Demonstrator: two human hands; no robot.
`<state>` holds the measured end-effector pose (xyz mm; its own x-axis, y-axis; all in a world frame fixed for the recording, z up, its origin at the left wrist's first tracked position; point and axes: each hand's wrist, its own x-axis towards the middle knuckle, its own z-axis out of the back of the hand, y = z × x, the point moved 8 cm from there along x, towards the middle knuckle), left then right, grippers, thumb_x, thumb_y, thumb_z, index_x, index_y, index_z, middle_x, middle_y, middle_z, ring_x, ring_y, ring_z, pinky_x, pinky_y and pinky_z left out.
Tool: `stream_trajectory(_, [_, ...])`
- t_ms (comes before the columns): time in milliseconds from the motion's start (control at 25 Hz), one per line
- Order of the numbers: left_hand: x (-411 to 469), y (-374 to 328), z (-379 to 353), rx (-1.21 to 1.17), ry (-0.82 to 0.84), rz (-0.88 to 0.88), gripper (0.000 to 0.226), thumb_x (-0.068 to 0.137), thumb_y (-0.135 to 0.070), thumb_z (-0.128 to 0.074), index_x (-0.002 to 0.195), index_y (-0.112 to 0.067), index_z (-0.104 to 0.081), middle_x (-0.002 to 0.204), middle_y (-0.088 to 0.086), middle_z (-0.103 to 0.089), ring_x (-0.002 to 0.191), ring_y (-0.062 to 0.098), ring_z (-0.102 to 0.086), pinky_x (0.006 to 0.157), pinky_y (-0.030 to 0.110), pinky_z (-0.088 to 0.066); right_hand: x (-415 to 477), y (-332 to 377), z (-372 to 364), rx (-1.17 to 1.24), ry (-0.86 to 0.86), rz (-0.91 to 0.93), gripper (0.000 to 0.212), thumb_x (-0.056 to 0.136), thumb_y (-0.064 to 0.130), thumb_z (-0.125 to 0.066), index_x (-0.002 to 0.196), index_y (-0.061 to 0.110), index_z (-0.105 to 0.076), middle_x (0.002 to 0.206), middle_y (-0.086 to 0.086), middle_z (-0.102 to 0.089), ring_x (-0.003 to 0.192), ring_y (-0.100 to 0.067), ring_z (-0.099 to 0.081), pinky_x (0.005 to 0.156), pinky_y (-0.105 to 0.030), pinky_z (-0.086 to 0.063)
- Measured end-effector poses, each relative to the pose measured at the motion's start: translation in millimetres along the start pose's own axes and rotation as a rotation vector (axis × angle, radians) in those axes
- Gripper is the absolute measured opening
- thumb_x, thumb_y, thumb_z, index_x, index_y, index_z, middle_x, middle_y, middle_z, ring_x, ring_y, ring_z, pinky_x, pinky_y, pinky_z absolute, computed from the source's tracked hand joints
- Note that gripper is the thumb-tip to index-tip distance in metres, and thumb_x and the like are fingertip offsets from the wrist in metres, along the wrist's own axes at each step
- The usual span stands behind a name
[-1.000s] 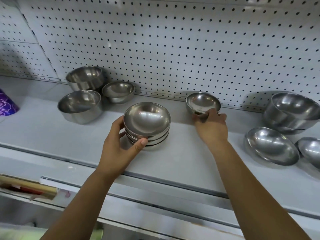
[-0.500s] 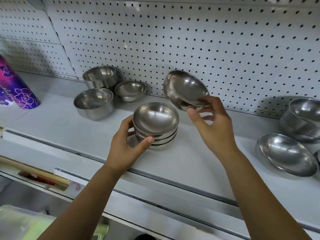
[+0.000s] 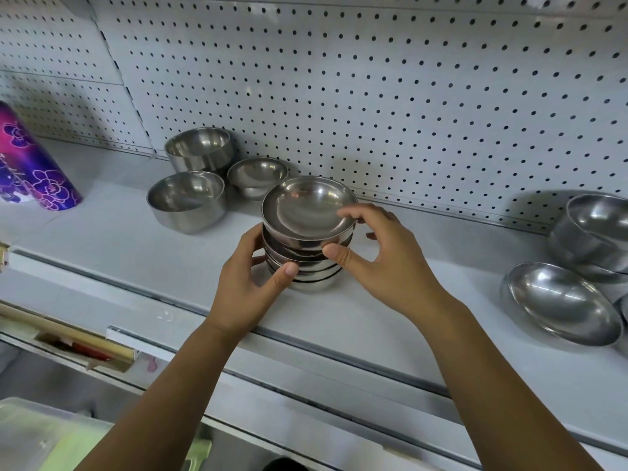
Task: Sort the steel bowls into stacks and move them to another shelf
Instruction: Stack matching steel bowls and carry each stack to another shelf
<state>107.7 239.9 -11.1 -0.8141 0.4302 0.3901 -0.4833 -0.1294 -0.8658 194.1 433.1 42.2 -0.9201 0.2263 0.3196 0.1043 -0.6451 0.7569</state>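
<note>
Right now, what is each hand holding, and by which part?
Left hand grips the bowl stack by its side; right hand pinches the top bowl by its rim.

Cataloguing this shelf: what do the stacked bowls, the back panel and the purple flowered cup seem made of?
The stack of bowls looks like polished steel, with mirror-like reflections and bright highlights. The back panel is likely white-painted sheet metal, matt, with regular punched holes, though hardboard is possible. The purple cup has a glossy flower print and could be plastic or coated metal; I cannot tell which.
</note>
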Motion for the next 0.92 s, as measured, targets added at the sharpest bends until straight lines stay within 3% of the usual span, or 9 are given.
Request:
stream_trajectory(120, [-0.5,1.8,0.9,-0.017,0.0,0.009,0.075,0.086,-0.059,-0.064,0.148,-0.021,-0.047,0.138,-0.01,-0.062,0.128,0.009,-0.059,0.104,0.028,-0.051,-2.1,-2.8,-3.1,-0.017,0.018,0.005,0.065,0.084,0.063,-0.069,0.142,0.042,-0.052,0.138,0.023,-0.055,0.135,0.001,-0.042,0.113,-0.036,-0.042])
stream_trajectory(240, [-0.2,0.7,0.7,-0.034,-0.008,0.014,0.076,0.086,-0.062,-0.064,0.147,-0.02,-0.048,0.136,-0.009,-0.063,0.126,0.011,-0.06,0.101,0.027,-0.052,-5.7,-5.5,-5.5,0.0,0.047,-0.024,0.071,0.086,0.063,-0.066,0.151,0.046,-0.044,0.147,0.029,-0.048,0.139,0.0,-0.04,0.116,-0.039,-0.04])
stream_trajectory(400, [-0.3,0.8,-0.6,-0.058,-0.011,0.031,0.072,0.084,-0.057,-0.066,0.143,-0.018,-0.05,0.131,-0.007,-0.064,0.122,0.01,-0.062,0.096,0.022,-0.053,-13.7,-2.6,-11.0,0.089,0.067,-0.06,0.078,0.088,0.061,-0.063,0.156,0.051,-0.028,0.156,0.03,-0.037,0.143,0.004,-0.038,0.121,-0.034,-0.036])
stream_trajectory(520, [1.3,0.1,-1.8,-0.068,0.011,0.046,0.073,0.08,-0.061,-0.068,0.138,-0.02,-0.052,0.126,-0.009,-0.065,0.118,0.009,-0.063,0.097,0.025,-0.055,-19.6,-5.5,-10.1,0.119,0.037,-0.12,0.088,0.083,0.065,-0.06,0.158,0.052,-0.017,0.153,0.024,-0.044,0.137,0.008,-0.043,0.119,-0.032,-0.038])
stream_trajectory(600, [3.0,-2.2,-6.6,-0.076,0.058,0.055,0.074,0.079,-0.062,-0.07,0.139,-0.023,-0.051,0.129,-0.01,-0.065,0.12,0.009,-0.062,0.099,0.028,-0.054,-25.3,-6.9,-6.5,0.136,0.004,-0.139,0.091,0.084,0.062,-0.06,0.161,0.047,-0.013,0.144,0.037,-0.043,0.129,0.019,-0.043,0.118,-0.027,-0.037])
stream_trajectory(680, [5.4,-6.5,-18.4,-0.096,0.136,0.066,0.081,0.077,-0.063,-0.071,0.144,-0.026,-0.046,0.136,-0.013,-0.06,0.125,0.005,-0.059,0.099,0.023,-0.053,-34.1,-11.4,2.7,0.167,-0.07,-0.168,0.091,0.086,0.058,-0.06,0.163,0.039,-0.014,0.146,0.038,-0.04,0.125,0.024,-0.042,0.115,-0.023,-0.038])
stream_trajectory(800, [8.2,-16.7,-44.5,-0.19,0.262,0.065,0.091,0.075,-0.061,-0.073,0.152,-0.029,-0.036,0.139,-0.024,-0.055,0.129,-0.001,-0.055,0.097,0.015,-0.051,-58.1,-21.7,21.2,0.179,-0.209,-0.246,0.086,0.088,0.056,-0.06,0.162,0.036,-0.021,0.157,0.021,-0.042,0.13,0.014,-0.047,0.113,-0.022,-0.041])
stream_trajectory(920, [12.1,-24.8,-70.4,-0.283,0.376,0.058,0.092,0.074,-0.055,-0.076,0.153,-0.031,-0.035,0.133,-0.031,-0.057,0.128,-0.002,-0.056,0.097,0.016,-0.052,-89.7,-29.7,41.4,0.152,-0.382,-0.326,0.078,0.089,0.054,-0.061,0.158,0.033,-0.032,0.149,0.018,-0.051,0.127,0.007,-0.053,0.108,-0.021,-0.044])
